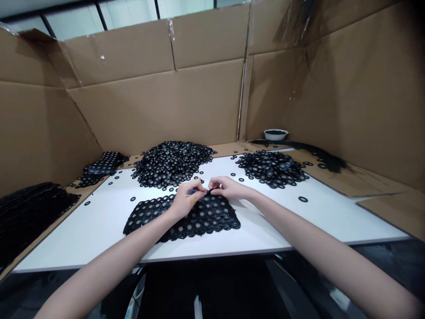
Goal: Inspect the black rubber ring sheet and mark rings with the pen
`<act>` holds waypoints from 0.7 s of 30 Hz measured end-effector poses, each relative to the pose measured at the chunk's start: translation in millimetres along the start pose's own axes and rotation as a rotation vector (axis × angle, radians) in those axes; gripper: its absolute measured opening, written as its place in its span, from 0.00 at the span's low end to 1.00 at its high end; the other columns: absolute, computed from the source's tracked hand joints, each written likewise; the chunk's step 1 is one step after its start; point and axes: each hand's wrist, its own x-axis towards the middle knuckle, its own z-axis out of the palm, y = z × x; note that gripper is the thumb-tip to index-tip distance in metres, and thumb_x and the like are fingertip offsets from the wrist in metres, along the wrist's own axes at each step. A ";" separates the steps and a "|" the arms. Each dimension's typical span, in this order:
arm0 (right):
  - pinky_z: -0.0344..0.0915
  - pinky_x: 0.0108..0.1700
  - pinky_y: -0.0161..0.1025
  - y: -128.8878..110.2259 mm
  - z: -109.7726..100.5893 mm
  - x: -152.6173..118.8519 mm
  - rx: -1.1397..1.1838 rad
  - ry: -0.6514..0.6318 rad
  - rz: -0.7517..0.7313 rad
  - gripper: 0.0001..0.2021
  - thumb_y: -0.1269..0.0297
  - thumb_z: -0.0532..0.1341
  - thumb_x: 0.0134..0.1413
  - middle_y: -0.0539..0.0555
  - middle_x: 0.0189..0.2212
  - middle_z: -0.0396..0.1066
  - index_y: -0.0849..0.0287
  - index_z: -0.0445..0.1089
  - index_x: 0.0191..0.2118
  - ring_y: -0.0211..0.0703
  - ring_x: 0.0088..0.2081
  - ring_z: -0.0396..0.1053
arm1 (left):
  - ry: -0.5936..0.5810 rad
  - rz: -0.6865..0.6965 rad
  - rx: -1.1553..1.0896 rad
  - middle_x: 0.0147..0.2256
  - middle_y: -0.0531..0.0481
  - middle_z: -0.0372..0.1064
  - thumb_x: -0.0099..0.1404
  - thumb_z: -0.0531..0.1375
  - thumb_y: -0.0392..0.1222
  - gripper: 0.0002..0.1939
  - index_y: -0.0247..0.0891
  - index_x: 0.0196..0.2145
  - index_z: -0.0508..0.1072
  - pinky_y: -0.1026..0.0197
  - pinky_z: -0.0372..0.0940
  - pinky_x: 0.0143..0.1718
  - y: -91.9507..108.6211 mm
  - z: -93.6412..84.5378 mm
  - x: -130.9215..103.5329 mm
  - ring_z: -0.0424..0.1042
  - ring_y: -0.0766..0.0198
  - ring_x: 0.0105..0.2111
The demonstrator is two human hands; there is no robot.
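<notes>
A black mesh-like piece made of joined dark rings (202, 215) lies on the white board, near its front edge. My left hand (188, 197) rests over the piece's upper middle, its fingers pinched around a small blue tool (191, 192). Close beside it, my right hand (226, 187) pinches the top edge of the piece with thumb and forefinger. The fingertips of both hands almost meet there. What lies exactly between them is too small to make out.
Behind the hands is a large heap of black rings (174, 161), with a smaller heap (272, 168) to its right. Stacked black pieces (33, 212) lie at the left. A white bowl (275, 137) and black strands (318, 155) are at the back right. Cardboard walls (149, 106) surround the board.
</notes>
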 end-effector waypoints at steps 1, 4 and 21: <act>0.58 0.36 0.37 -0.5 0.0 0.0 0.004 -0.001 -0.001 0.02 0.68 0.57 0.46 0.51 0.28 0.66 0.60 0.63 0.28 0.40 0.32 0.63 | -0.004 0.007 0.013 0.24 0.54 0.63 0.58 0.55 0.35 0.06 0.34 0.23 0.65 0.66 0.54 0.31 0.1 0.0 -0.2 0.61 0.67 0.27; 0.58 0.36 0.36 -0.5 1.0 0.7 0.016 -0.006 -0.006 0.02 0.68 0.57 0.46 0.50 0.27 0.65 0.60 0.62 0.27 0.40 0.31 0.62 | -0.020 0.026 0.063 0.25 0.54 0.63 0.58 0.54 0.34 0.07 0.35 0.23 0.64 0.66 0.54 0.31 0.7 0.2 -1.2 0.62 0.67 0.27; 0.57 0.35 0.36 -4.5 -3.0 -3.0 0.046 0.009 -0.072 0.02 0.69 0.57 0.46 0.50 0.26 0.64 0.60 0.62 0.27 0.39 0.30 0.60 | -0.094 0.066 0.178 0.27 0.53 0.65 0.60 0.51 0.33 0.07 0.36 0.25 0.64 0.67 0.55 0.32 0.1 4.4 -0.6 0.63 0.66 0.28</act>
